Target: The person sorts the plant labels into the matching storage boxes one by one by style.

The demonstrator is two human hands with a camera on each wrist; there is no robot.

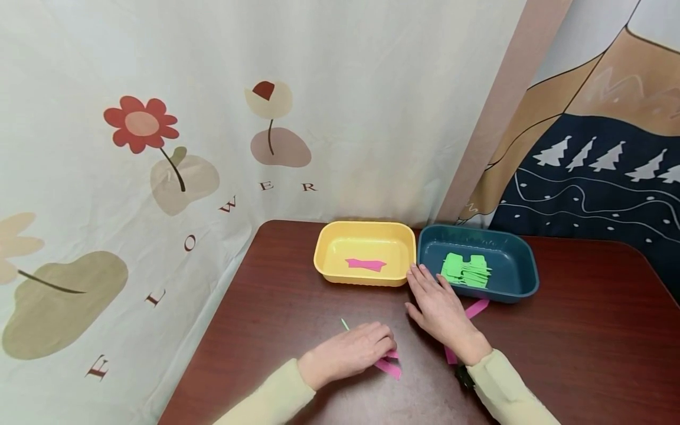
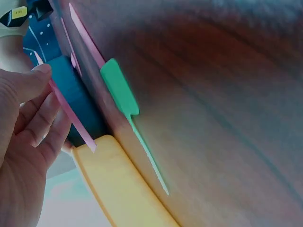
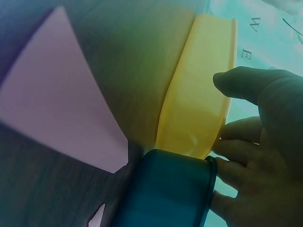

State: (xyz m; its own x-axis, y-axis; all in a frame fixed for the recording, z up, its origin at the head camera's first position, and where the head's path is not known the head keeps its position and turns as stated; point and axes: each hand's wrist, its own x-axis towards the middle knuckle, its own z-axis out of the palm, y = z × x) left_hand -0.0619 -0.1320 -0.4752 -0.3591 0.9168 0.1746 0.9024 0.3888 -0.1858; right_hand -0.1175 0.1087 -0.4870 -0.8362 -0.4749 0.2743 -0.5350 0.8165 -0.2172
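My left hand (image 1: 350, 354) pinches a pink paper-like strip (image 2: 73, 116) between thumb and fingers, close over the table. Under that hand lies a green plant label (image 2: 119, 87) with a flat head and a thin pointed stem; in the head view only its tip shows. Another pink strip (image 1: 389, 369) lies beside the label. My right hand (image 1: 438, 307) reaches out with fingers extended, fingertips right at the meeting rims of the yellow bin (image 1: 366, 282) and the dark blue bin (image 1: 510, 292). Nothing shows in its grasp in the right wrist view.
Several green labels (image 1: 464, 271) are piled in the blue bin. Pink pieces (image 1: 365, 264) lie in the yellow bin. More pink strips (image 1: 477, 307) lie on the brown table (image 1: 255, 319) under the right wrist. A printed curtain (image 1: 372, 106) hangs behind the bins.
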